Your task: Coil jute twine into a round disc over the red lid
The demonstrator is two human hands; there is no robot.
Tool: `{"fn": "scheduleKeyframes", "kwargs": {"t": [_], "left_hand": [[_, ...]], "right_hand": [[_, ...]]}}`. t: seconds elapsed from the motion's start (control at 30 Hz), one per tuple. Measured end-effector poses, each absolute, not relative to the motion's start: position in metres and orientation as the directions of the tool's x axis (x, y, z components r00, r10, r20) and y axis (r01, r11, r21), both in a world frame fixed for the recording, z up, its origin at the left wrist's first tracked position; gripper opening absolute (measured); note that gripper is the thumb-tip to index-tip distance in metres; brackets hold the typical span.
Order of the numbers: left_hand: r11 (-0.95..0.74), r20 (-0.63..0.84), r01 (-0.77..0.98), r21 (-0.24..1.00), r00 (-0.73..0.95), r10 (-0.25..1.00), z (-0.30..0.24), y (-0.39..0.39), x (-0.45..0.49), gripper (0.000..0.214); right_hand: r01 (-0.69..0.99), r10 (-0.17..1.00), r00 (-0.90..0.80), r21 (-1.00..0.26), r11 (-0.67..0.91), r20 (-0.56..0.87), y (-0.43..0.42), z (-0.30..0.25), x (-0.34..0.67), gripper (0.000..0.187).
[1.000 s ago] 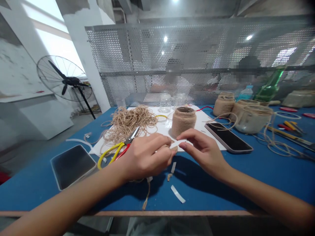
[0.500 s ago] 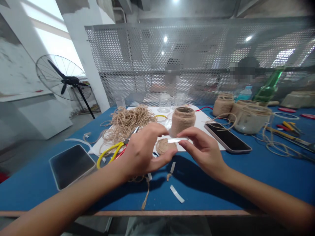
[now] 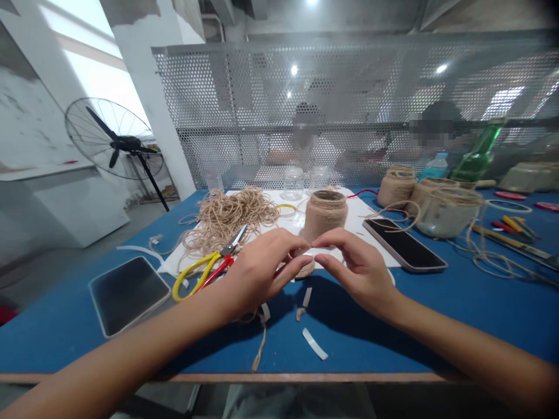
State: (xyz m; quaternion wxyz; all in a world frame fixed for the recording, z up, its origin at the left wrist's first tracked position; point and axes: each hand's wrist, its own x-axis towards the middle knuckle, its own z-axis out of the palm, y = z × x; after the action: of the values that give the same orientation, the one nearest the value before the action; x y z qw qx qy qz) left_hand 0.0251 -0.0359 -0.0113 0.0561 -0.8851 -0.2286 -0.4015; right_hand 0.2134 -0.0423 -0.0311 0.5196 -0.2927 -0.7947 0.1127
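Note:
My left hand and my right hand meet fingertip to fingertip above the table, both pinched. Between them shows a bit of white strip, tape or paper, mostly covered by the fingers. Below the fingertips lies a flat coil of twine, partly hidden by my left hand. Just behind stands a jar wrapped in twine, upright with its mouth uncovered. Scissors with yellow and red handles lie left of my left hand, blades pointing away.
A heap of loose twine covers part of the white sheet. Two phones flank my hands. White scraps lie near the front edge. Wrapped jars, a green bottle and clear jars stand before a perforated screen.
My hands have drawn together, fingertips now nearly touching over the white strip. My left hand has tilted, covering more of the twine coil and uncovering the scissors' red handle.

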Motion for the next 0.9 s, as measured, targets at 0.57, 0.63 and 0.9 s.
{"fn": "scheduleKeyframes", "kwargs": {"t": [0.57, 0.63, 0.9], "left_hand": [[-0.886, 0.761, 0.464, -0.002, 0.575, 0.300, -0.0156, -0.0336, 0.0265, 0.011], [-0.888, 0.757, 0.460, 0.008, 0.577, 0.305, -0.0165, -0.0331, 0.0263, 0.012], [-0.889, 0.768, 0.458, 0.014, 0.564, 0.303, -0.0169, -0.0334, 0.0278, 0.011]], "right_hand": [[0.357, 0.574, -0.296, -0.470, 0.808, 0.763, -0.0420, -0.0312, 0.2123, 0.014], [0.342, 0.590, -0.292, -0.494, 0.799, 0.753, -0.0419, -0.0323, 0.2117, 0.015], [0.309, 0.625, -0.267, -0.550, 0.776, 0.733, -0.0424, -0.0339, 0.2103, 0.013]]}}
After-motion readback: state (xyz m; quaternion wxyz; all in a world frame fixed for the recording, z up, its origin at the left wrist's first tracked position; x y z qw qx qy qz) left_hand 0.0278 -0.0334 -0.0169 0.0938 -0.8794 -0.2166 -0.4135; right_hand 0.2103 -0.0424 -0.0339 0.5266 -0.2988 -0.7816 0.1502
